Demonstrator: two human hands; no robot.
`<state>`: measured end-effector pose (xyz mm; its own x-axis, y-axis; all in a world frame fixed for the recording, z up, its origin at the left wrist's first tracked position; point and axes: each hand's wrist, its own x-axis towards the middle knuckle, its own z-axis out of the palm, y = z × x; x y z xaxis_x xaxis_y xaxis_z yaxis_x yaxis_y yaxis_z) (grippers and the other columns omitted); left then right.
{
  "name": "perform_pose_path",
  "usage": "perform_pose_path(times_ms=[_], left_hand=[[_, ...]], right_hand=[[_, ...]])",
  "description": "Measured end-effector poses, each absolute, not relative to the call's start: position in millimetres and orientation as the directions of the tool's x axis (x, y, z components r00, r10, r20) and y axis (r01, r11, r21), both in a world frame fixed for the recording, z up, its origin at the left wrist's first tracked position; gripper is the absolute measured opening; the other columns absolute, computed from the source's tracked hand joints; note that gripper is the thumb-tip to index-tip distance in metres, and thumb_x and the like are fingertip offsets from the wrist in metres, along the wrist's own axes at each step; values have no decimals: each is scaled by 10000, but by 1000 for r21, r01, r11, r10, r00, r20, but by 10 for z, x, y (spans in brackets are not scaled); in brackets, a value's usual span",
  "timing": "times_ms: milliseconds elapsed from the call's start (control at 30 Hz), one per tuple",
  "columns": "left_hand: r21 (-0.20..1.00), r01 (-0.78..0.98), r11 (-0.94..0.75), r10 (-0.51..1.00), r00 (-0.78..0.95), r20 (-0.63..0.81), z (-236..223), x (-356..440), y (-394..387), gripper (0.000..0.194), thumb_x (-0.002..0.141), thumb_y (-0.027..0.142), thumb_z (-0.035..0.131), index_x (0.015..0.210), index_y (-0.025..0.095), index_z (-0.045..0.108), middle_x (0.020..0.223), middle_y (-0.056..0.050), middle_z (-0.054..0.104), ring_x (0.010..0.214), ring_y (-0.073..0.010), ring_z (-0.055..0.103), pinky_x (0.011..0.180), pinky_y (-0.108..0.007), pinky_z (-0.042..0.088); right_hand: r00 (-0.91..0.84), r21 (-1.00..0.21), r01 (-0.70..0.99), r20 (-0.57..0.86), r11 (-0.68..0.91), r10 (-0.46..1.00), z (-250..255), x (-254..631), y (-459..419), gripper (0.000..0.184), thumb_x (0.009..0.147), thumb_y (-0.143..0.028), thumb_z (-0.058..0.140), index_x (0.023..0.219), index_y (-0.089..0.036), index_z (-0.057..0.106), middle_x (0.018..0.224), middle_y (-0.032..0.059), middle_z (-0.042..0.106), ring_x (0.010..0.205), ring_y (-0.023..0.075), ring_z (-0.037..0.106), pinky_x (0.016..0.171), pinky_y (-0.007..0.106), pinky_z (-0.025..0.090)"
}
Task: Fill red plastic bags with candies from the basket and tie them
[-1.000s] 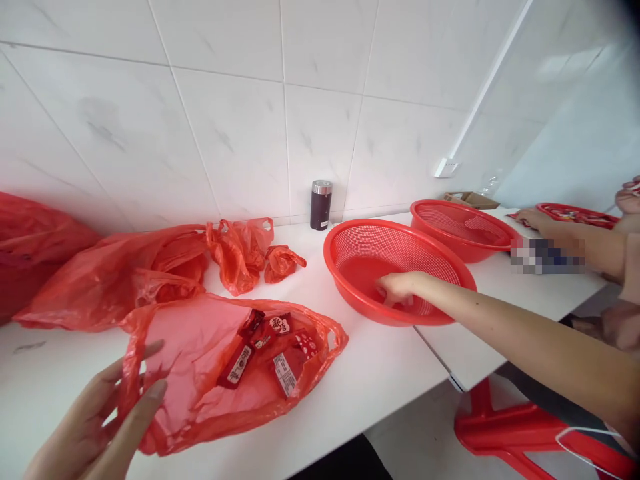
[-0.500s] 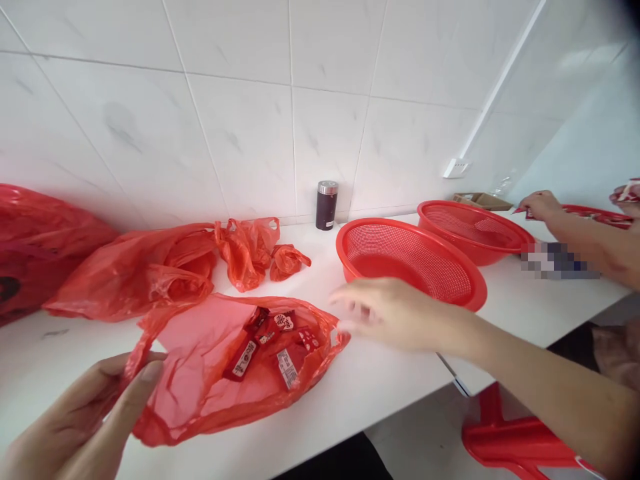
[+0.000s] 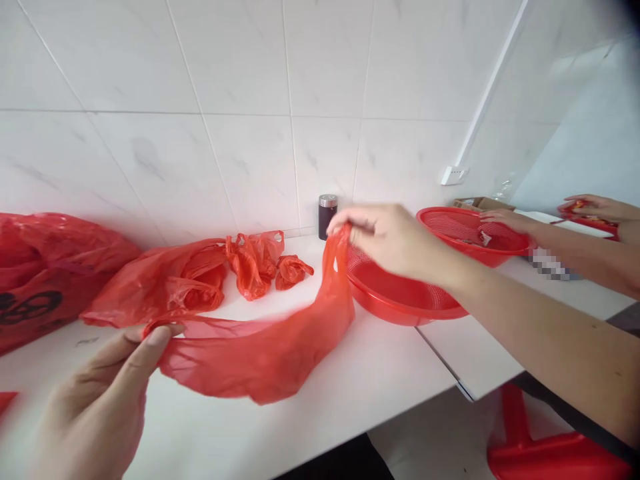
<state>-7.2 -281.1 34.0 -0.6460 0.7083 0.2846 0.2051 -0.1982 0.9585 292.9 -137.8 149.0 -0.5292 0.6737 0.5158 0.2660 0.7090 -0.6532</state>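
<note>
A thin red plastic bag (image 3: pixel 260 360) hangs stretched between my two hands, above the white table. My left hand (image 3: pixel 115 380) pinches one end of it between thumb and fingers. Higher up, my right hand (image 3: pixel 383 233) grips the other end, in front of the near red colander (image 3: pixel 405 297). The bag sags in the middle, and its contents are hidden by the plastic. Behind it lie a larger red bag (image 3: pixel 160 277), a crumpled red bag (image 3: pixel 253 263) and a small knotted red bag (image 3: pixel 293 271).
A dark thermos (image 3: pixel 327 217) stands by the tiled wall. At far left sits a bulky red bag (image 3: pixel 45 287). Another person's hand (image 3: pixel 507 220) reaches over the far red colander (image 3: pixel 467 233), which holds small packets. A red stool (image 3: pixel 555 453) stands below the table.
My right hand has taken hold of the bag's right end and lifted it. The packets inside no longer show. At right, another person's hand has moved to the far colander, where packets now lie.
</note>
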Motion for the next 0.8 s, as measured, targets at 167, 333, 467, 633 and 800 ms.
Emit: perform_pose_path(times_ms=[167, 333, 467, 633, 800], left_hand=[[945, -23, -325, 791, -554, 259, 670, 171, -2763, 127, 820, 278, 618, 740, 271, 717, 729, 48, 667, 693, -137, 565, 634, -209, 508], [905, -114, -410, 835, -447, 322, 862, 259, -2684, 238, 874, 225, 519, 735, 223, 712, 857, -4, 680, 890, -165, 584, 789, -235, 518], [884, -186, -430, 850, -413, 326, 1050, 360, -2548, 244, 904, 169, 452, 788, 189, 667, 936, -26, 659, 886, -162, 589, 769, -251, 526], [953, -33, -302, 953, -41, 300, 1218, 416, -2373, 285, 886, 320, 568, 1171, 302, 574, 922, -8, 639, 818, -153, 594, 675, -237, 526], [886, 439, -150, 964, 265, 32, 1337, 579, -2201, 332, 800, 412, 666, 1088, 267, 592, 802, 26, 596, 706, -123, 560, 595, -187, 477]], right_hand=[[-495, -853, -10, 457, 522, 739, 1733, 2878, -1395, 38, 867, -180, 587, 882, -176, 622, 782, -20, 610, 674, 108, 632, 581, 223, 512], [-500, -900, -44, 396, 434, 770, 1781, 2940, -1309, 75, 886, -216, 586, 947, -182, 614, 740, -28, 603, 502, 60, 570, 490, 188, 471], [-535, -898, 26, 359, 440, 765, 1697, 2951, -1303, 95, 876, -246, 615, 924, -165, 625, 747, -2, 621, 403, 39, 493, 443, 204, 458], [-536, -885, 53, 365, 462, 761, 1594, 2859, -1300, 76, 885, -222, 585, 921, -160, 607, 791, 27, 657, 484, 65, 573, 400, 157, 382], [-662, -858, -42, 407, 511, 630, 1614, 2465, -1483, 43, 842, -160, 599, 880, -176, 608, 756, 2, 641, 583, 89, 597, 491, 192, 494]])
